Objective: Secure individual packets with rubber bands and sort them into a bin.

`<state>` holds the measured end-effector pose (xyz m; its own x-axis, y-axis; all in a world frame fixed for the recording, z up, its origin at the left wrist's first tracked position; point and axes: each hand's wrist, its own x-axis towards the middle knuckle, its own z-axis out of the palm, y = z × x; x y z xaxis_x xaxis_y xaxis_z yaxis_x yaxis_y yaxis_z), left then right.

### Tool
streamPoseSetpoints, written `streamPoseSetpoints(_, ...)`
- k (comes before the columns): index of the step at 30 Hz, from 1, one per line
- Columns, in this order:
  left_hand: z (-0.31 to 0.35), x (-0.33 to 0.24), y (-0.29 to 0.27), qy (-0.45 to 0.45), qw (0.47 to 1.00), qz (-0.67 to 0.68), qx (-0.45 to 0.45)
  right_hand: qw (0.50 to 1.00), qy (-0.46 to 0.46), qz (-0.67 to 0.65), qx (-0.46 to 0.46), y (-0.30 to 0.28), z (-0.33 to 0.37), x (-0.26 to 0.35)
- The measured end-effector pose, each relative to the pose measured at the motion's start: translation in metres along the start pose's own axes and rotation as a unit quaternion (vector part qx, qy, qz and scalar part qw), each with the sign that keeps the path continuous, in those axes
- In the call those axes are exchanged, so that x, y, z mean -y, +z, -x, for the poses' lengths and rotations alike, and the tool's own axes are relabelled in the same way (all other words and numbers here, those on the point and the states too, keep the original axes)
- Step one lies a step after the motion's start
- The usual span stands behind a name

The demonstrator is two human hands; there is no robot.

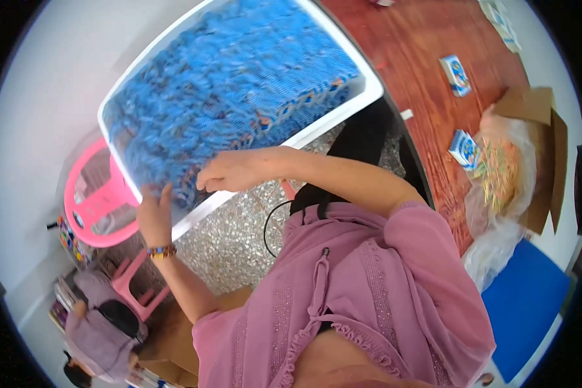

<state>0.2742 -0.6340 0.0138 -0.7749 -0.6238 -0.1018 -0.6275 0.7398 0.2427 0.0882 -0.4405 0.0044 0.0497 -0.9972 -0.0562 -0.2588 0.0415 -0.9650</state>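
Note:
A white tub [103, 116] with a raised rim is filled with small blue patterned packets [226, 71]. Those along its right side stand in neat rows, while the ones at the left look jumbled and blurred. At the tub's near left corner is my left hand [154, 216], a beaded bracelet on its wrist. Its thumb and fingers are apart, with no object visible between them. My right hand [236, 171] reaches over the near rim just beside it. Those fingers are curled down among the packets, and whatever they hold is hidden.
A pink plastic stool [87, 216] stands left of the tub. On the reddish wooden table [427, 39] at right lie two small blue-and-white boxes [457, 75]. An open cardboard box [556, 174] holds a plastic bag of thin sticks [498, 171]. Another person [103, 336] sits at lower left.

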Motion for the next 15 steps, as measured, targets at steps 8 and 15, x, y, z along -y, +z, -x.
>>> streamPoseSetpoints(8, -0.034, -0.158, -0.020, 0.172, 0.968, 0.182, 0.036, 0.920, 0.120, -0.049, -0.371, -0.034, 0.232, 0.016)
streamPoseSetpoints(15, 0.011, -0.364, 0.044, 0.440, 0.825, 0.297, 0.195, 0.520, 0.254, 0.129, -0.805, -0.014, 0.430, -0.021)
